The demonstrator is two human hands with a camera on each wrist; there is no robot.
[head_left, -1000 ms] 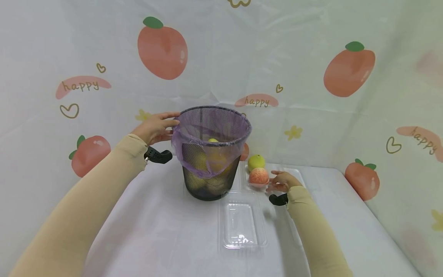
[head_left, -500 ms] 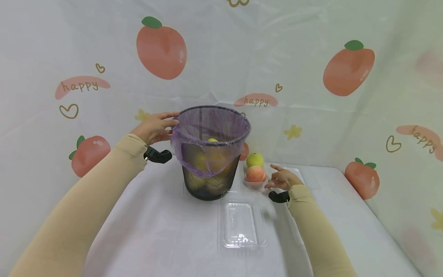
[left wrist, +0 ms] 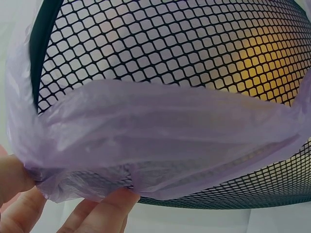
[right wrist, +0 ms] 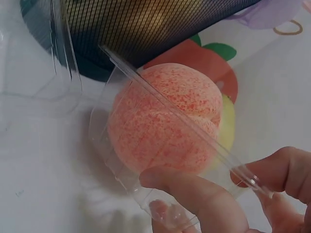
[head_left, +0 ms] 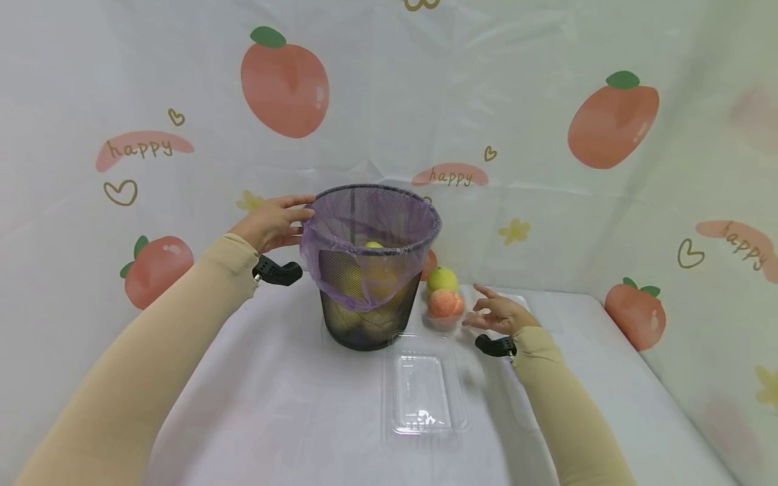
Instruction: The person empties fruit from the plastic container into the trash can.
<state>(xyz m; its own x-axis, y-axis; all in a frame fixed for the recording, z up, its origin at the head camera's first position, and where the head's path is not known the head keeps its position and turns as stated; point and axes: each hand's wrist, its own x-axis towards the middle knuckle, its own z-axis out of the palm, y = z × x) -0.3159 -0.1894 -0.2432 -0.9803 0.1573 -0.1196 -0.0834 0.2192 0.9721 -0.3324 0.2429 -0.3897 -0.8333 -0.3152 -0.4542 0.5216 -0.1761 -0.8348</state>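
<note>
A black mesh wastebasket lined with a purple plastic bag stands on the white table. My left hand holds its upper left rim, fingers over the bag; the left wrist view shows fingertips on the folded plastic. Yellow fruit shows through the mesh. To the right of the basket, my right hand pinches the edge of a clear plastic box, which is tilted towards the basket. A pink peach lies in the box, with a yellow-green round fruit behind it.
An uncovered clear plastic box lies in front of the basket. Another clear plastic piece lies flat behind my right hand. A white cloth backdrop with printed fruit rises behind the table.
The clear box with the peach and the yellow-green fruit has shifted left towards the basket and tilted, held by my right hand. My left hand has stayed on the rim.
</note>
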